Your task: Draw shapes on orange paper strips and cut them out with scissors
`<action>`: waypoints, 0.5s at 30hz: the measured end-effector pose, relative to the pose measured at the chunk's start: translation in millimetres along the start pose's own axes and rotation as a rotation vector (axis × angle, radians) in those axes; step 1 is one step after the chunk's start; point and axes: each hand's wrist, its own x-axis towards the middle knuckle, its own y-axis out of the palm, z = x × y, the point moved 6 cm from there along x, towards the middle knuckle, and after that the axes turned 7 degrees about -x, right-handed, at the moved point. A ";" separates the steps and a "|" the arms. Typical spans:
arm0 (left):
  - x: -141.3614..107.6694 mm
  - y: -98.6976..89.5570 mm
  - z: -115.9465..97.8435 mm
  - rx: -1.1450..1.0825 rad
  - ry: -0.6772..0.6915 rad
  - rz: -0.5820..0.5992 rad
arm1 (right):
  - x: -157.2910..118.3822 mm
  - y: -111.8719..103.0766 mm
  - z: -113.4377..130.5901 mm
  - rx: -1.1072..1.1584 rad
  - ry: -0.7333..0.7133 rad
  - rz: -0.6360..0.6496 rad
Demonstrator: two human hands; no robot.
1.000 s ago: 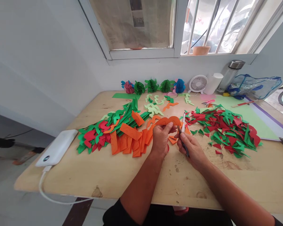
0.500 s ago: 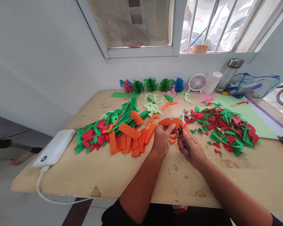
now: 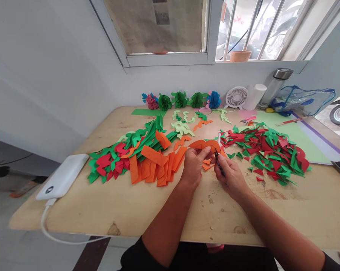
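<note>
My left hand (image 3: 194, 165) pinches a piece of orange paper (image 3: 199, 144) with a wavy cut edge, held just above the table. In my right hand (image 3: 229, 173) is a pair of small dark scissors (image 3: 219, 162), whose blades meet the right end of that paper. Left of my hands lies a fan of orange paper strips (image 3: 161, 171) with drawn lines. Beyond it are folded green strips (image 3: 153, 141) and red and green cut shapes (image 3: 110, 163). To my right is a heap of red and green scraps (image 3: 268, 150).
A white power bank (image 3: 62, 177) with a cable sits at the table's left edge. Along the wall stand honeycomb paper figures (image 3: 181, 99), a small white fan (image 3: 237, 97), a glass bottle (image 3: 276, 88) and a clear pouch (image 3: 302, 99). A light green sheet (image 3: 311, 145) lies at right.
The scissor blades have closed in on the orange paper's right end, where they stood more open before. The view has shifted slightly; both hands stay in nearly the same place.
</note>
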 end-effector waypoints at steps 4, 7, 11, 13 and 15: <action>-0.4 0.4 -0.5 -0.007 0.001 -0.006 | 0.7 0.8 1.0 -0.025 -0.014 0.010; -0.7 0.4 -0.2 -0.006 0.004 -0.002 | 1.1 -0.6 -1.0 -0.014 0.000 -0.008; -0.4 0.5 0.9 -0.008 0.018 0.018 | 1.0 -1.9 -2.2 -0.010 0.009 -0.025; -0.3 0.4 1.6 -0.009 0.020 0.023 | 0.9 -1.6 -1.2 -0.018 0.005 -0.023; -0.3 0.5 2.0 -0.007 0.018 0.026 | 1.0 -1.1 -0.2 -0.024 0.005 -0.020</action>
